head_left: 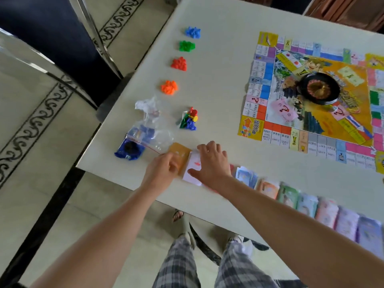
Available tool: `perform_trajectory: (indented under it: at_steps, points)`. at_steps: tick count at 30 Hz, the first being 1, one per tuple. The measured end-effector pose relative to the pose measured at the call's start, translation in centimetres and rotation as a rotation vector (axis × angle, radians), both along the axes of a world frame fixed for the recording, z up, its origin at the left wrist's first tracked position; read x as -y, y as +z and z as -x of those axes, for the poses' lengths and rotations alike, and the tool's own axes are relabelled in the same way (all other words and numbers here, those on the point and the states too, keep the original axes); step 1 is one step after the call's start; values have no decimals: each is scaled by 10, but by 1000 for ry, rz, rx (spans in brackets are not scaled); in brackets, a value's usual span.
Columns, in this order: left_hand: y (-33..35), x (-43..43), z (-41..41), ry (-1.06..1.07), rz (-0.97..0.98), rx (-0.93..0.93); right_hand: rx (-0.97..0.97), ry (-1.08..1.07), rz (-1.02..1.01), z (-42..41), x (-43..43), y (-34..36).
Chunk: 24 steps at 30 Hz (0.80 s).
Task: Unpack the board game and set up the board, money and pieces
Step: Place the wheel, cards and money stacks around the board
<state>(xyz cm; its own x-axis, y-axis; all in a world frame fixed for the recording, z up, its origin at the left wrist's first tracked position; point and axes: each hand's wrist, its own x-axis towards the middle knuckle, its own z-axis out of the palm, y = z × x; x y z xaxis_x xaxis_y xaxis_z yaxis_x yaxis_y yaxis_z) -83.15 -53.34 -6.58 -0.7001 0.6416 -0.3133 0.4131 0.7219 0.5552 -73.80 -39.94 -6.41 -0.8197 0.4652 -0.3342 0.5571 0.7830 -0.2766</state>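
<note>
Head view. We see the left hand with fingers curled round the near edge of the tan card stack. The right hand is spread flat, fingers straight, pressing the white card stack that touches the tan one on its right. Both stacks lie at the near left corner of the worktop, heading the row of money stacks along the near edge. The board lies unfolded beyond, a black spinner wheel at its centre. Piece piles, blue through orange, line the left side, near the plastic bags. We judge the step is done well if each stack is held down while squared, edge against edge, in line with the row.
</note>
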Motion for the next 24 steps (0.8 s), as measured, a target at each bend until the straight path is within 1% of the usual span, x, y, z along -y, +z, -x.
perform_trajectory:
  at_steps: [3, 5, 8, 12, 18, 24]
  points:
    - [-2, 10, 9, -32, -1, -72, -71, -2, 40, 14, 8, 2]
    - [-4, 17, 14, -36, 4, -93, -33, -5, 33, 26, 15, 1]
    - [-8, 24, 22, -44, -1, -83, 32, -34, -52, 39, 27, -6]
    - [-10, 24, 26, -62, 0, -77, 33, -62, -97, 50, 36, -9]
    - [-14, 23, 28, -67, 18, -66, 160, -85, -50, 64, 30, -5]
    - [-16, 22, 29, -44, 13, -43, 119, -101, -45, 65, 32, -5]
